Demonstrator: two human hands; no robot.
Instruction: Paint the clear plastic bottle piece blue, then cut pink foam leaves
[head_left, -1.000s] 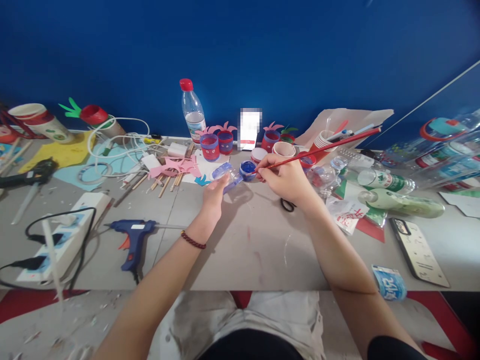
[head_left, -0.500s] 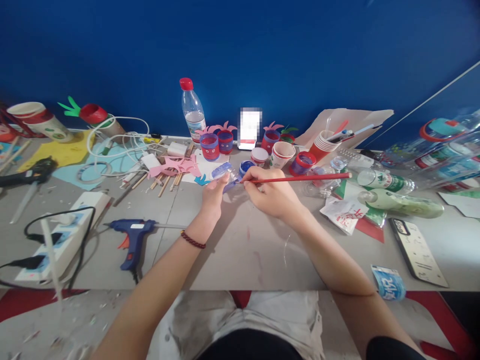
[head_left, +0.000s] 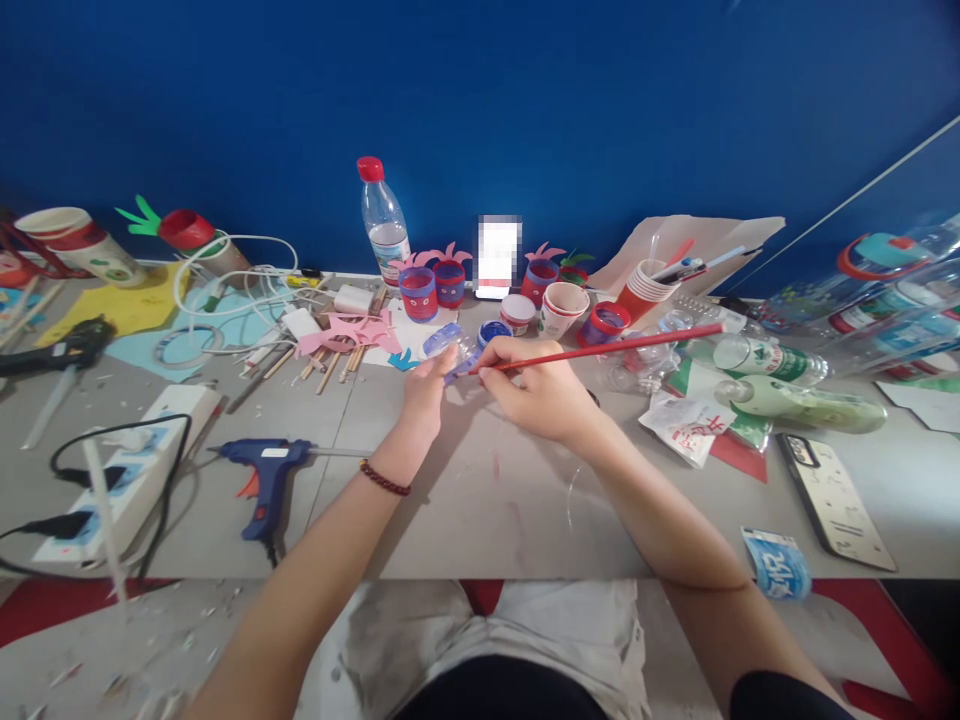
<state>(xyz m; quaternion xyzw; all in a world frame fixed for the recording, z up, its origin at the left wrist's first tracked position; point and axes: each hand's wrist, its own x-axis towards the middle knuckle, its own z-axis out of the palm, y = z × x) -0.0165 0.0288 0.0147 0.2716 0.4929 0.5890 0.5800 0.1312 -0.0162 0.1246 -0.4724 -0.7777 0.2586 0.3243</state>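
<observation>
My left hand (head_left: 429,388) is closed on a small clear plastic piece (head_left: 445,342) partly coated in purple-blue paint. Between the fingers of my right hand (head_left: 534,392) is a red paintbrush (head_left: 615,346), its tip at the near side of the plastic piece and its handle pointing right. Just behind my hands stands an open jar of blue paint (head_left: 494,333). A white-lidded jar (head_left: 517,313) and a paper cup (head_left: 562,310) are to its right. A blue paper cutout (head_left: 404,360) lies left of my left hand.
A blue glue gun (head_left: 271,470) and a power strip (head_left: 142,470) lie at left. Painted cups (head_left: 418,294) and a red-capped bottle (head_left: 386,225) stand at the back. Plastic bottles (head_left: 772,360) and a patterned phone case (head_left: 836,500) are at right.
The brush tip has moved slightly left and toward me along the plastic piece, and the handle's far end has risen. My left hand has barely moved.
</observation>
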